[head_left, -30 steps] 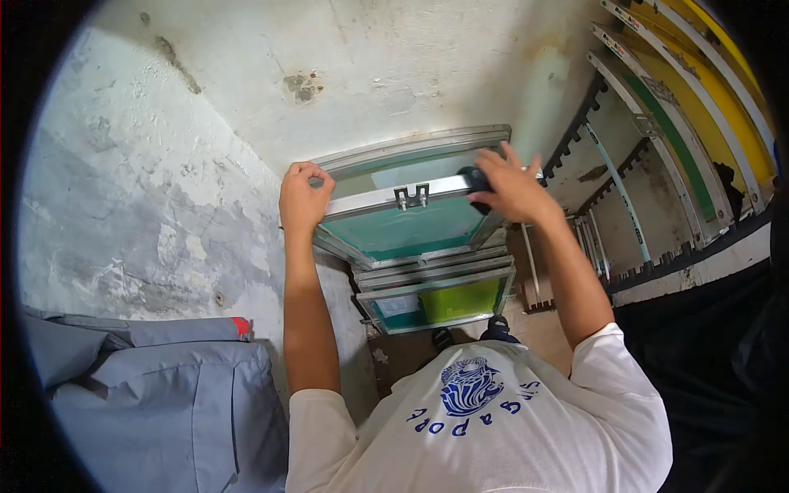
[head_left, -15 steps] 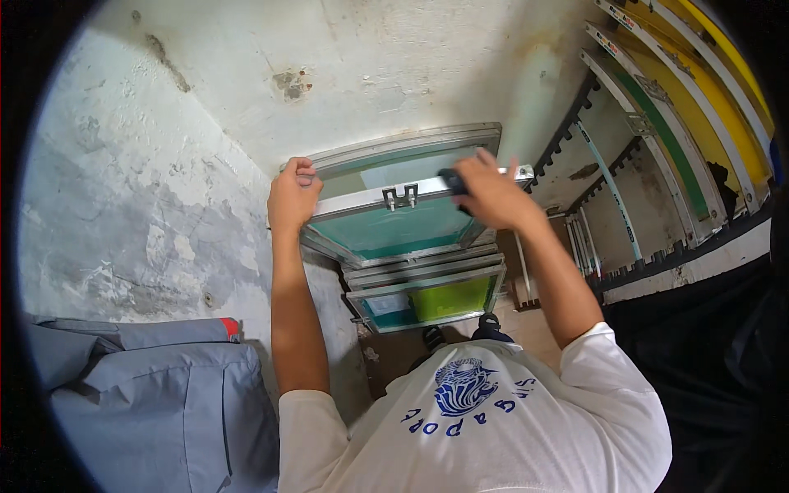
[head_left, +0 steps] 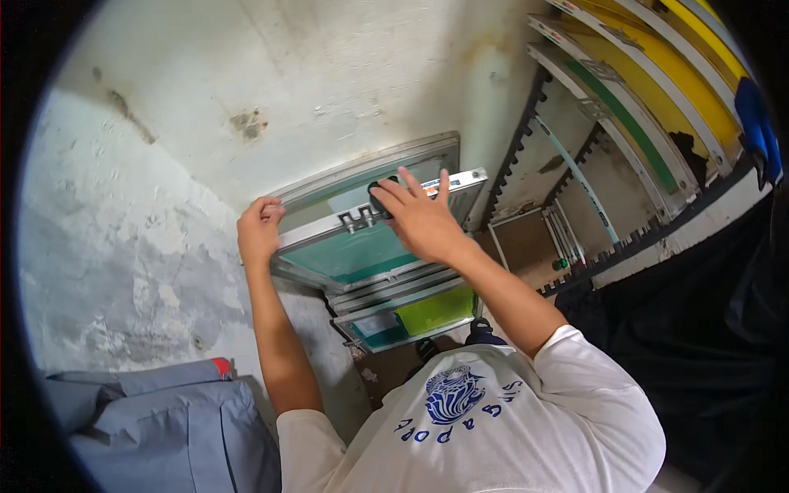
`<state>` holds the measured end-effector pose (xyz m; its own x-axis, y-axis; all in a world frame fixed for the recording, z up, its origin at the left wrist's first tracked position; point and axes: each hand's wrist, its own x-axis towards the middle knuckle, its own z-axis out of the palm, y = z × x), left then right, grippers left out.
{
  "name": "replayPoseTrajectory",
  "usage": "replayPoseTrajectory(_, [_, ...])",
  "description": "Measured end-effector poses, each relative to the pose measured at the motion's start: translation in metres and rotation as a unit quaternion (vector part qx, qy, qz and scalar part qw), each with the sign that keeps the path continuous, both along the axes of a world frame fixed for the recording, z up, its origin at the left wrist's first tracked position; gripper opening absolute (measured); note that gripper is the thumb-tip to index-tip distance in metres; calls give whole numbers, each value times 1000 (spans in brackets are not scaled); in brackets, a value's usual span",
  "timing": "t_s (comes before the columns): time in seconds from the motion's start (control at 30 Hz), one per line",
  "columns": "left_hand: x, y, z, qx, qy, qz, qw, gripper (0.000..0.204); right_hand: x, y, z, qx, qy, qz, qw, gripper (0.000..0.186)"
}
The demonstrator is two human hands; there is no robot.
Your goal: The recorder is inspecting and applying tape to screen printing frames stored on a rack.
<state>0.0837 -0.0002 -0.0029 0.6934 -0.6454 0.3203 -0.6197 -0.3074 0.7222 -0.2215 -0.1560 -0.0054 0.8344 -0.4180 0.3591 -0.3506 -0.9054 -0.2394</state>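
Observation:
A metal-rimmed screen frame (head_left: pixel 308 232) with teal mesh stands tilted in front of me, a pair of small dark brackets on its top bar. My left hand (head_left: pixel 260 232) is closed around its upper left corner, fingertips curled over the edge. Over the top bar, just right of the brackets, my right hand (head_left: pixel 423 222) holds a small dark rounded object (head_left: pixel 378 197) against the bar; its exact kind I cannot make out. The other fingers of that hand are lifted and spread. Behind leans another grey-rimmed frame (head_left: pixel 427 149).
Several more frames stack low by my feet, one with a lime-green panel (head_left: pixel 436 312). On the right, a slotted black rack (head_left: pixel 649 232) carries yellow and green frames (head_left: pixel 633 123). A grey cloth garment (head_left: pixel 168 419) lies at lower left; black cloth (head_left: pixel 682 320) hangs at right.
My right hand has moved left along the top bar, bringing the dark object closer to the brackets. My left hand stays on the corner. The whole view has shifted and turned slightly.

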Motion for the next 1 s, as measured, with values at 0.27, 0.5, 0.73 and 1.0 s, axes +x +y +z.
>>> replayPoseTrajectory(0.27, [-11, 6, 5, 38, -24, 57, 997, 19, -87, -64, 10, 99, -41, -130, 986, 66])
replayPoseTrajectory(0.5, [-13, 1, 7, 36, -64, 50, 996, 30, -56, -9, -14, 58, -100, -145, 983, 67])
replayPoseTrajectory(0.73, [-5, 0, 1, 14, -40, 34, 999, 27, -106, -39, -16, 91, -185, -193, 959, 61])
replayPoseTrajectory(1.0, [1, -1, 0, 30, -55, 29, 998, 21, -70, -11, -18, 187, -222, -57, 955, 68])
